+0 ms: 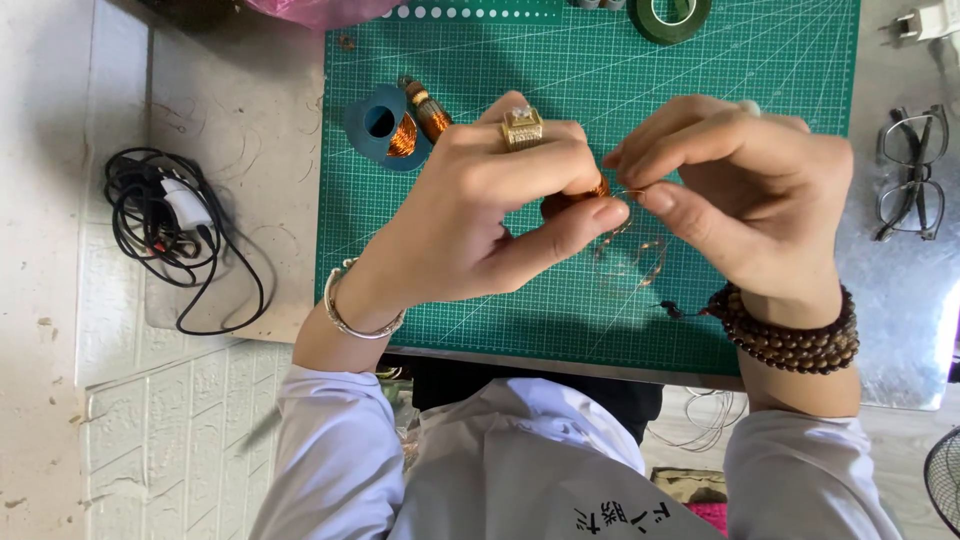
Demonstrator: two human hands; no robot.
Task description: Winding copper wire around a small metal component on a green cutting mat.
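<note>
- Overhead, in the head view, the left hand [480, 215] and the right hand [745, 190] meet over a green cutting mat [700, 80] on the bench [235, 130].
- Left grip: thumb and fingers are pressed together around a small copper-wound piece [572, 197], which shows only as a brown bit between the fingers; its long axis seems to run up-right to down-left, though most of it is hidden.
- Right grip: thumb and forefinger are pinched on a thin copper wire [625, 192] just at the tip of that piece, so the wire lies right between the two grips.
- Below the hands, loose loops of the same thin wire [632, 258] hang onto the mat.
- One large ring [522, 127] sits on the left hand, one silver bangle [352, 310] on the left wrist, and a wound string of brown beads [790, 335] on the right wrist.
- On the mat behind the left hand: one blue spool of copper wire [385, 125] with one wire-wrapped stick [428, 108] leaning beside it, pointing up-left.
- One green tape roll [668, 18] lies at the mat's far edge.
- Two pairs of glasses [912, 170] lie right of the mat; one black cable with a white charger [170, 225] lies left of it.
</note>
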